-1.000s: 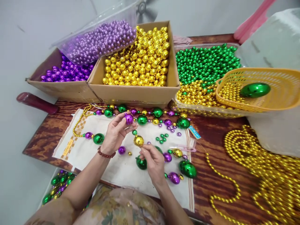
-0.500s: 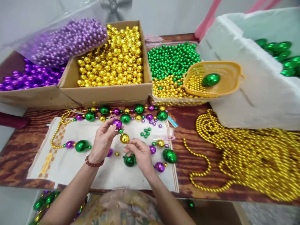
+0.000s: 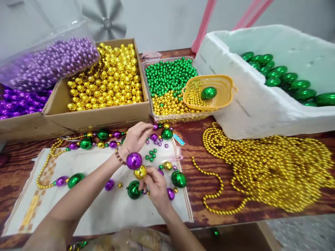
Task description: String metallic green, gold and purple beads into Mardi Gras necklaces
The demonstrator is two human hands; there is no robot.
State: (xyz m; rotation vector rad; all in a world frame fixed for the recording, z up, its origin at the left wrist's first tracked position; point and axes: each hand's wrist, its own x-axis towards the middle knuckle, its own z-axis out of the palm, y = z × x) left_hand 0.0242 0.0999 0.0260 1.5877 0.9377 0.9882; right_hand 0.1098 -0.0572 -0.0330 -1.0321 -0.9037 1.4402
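My right hand (image 3: 155, 183) pinches a shiny gold bead (image 3: 140, 172) just above the cloth. A large purple bead (image 3: 134, 160) sits against that gold bead, with a thin dark tip sticking up from it. My left hand (image 3: 136, 139), wearing a brown bead bracelet (image 3: 120, 157), reaches across with fingers stretched out near small loose lavender beads (image 3: 156, 142); the fingertips hold nothing visible. Below the right hand's fingers lies a large green bead (image 3: 134, 189). Small loose green beads (image 3: 151, 155) lie right of the left wrist.
Behind stand a carton of gold beads (image 3: 104, 122), a tub of small beads (image 3: 170, 75), a yellow basket (image 3: 227, 82) and a white foam box (image 3: 232, 104). Gold bead strands (image 3: 277, 170) cover the right side. A strung garland (image 3: 86, 143) crosses the white cloth (image 3: 99, 209).
My left hand has let go of the purple bead and moved forward and right towards the loose beads. My right hand keeps the gold bead. The camera view has shifted rightward.
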